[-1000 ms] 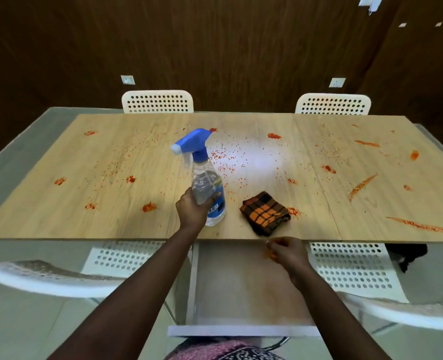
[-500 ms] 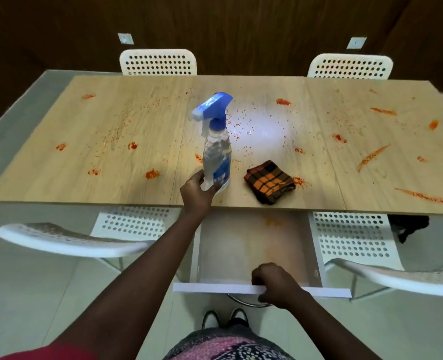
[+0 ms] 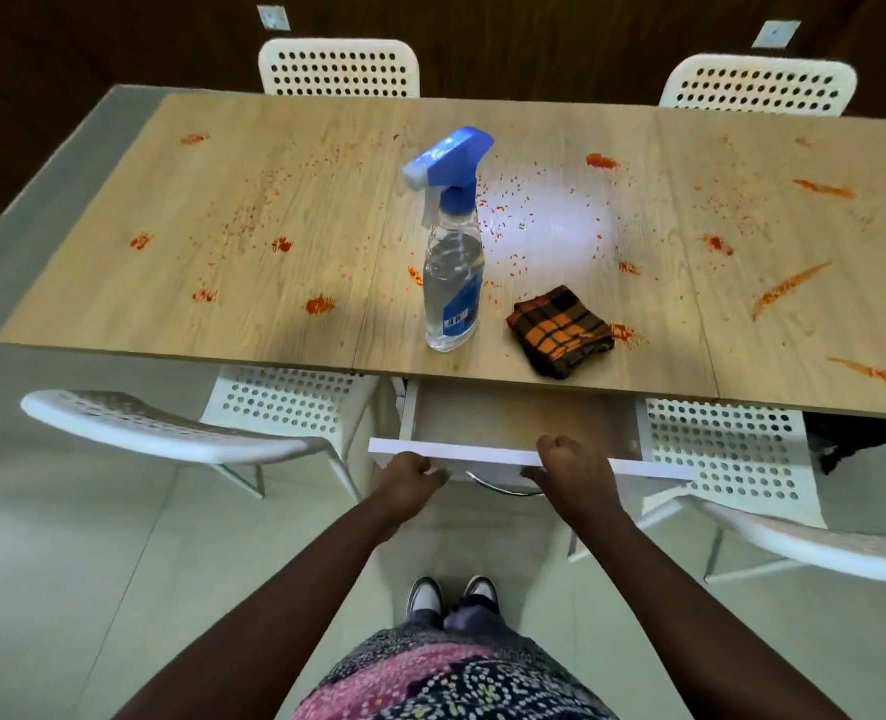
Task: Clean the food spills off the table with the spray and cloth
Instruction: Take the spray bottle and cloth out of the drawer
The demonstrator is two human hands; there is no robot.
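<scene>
Down at the bottom, a patterned pink and dark skirt (image 3: 451, 678) and two shoes (image 3: 453, 597) on the pale floor, both arms reaching forward. The left hand (image 3: 408, 478) grips the white front edge of a pulled-out drawer (image 3: 487, 423), its fingers (image 3: 433, 472) curled under that edge; the right hand (image 3: 573, 470) holds the same front panel just to the right, knuckles on top, fingers wrapped round it. Between the hands a metal handle (image 3: 500, 488) peeks out below the panel. White perforated chairs sit tucked in on either side of the drawer, one left (image 3: 253, 413), one right (image 3: 726, 459). Up on the desk (image 3: 233, 304), the spray bottle (image 3: 453, 262) stands upright near the front edge, free of both hands, blue trigger head pointing left. Just beside it to the right lies the folded orange and black checked cloth (image 3: 560, 330), flat on the wood, apart from the bottle. Red food spills (image 3: 321, 304) dot and streak the whole surface: blobs left, fine specks round the middle, long smears far right. At the far side, two more white chairs (image 3: 339, 70) stand against a dark wall.
</scene>
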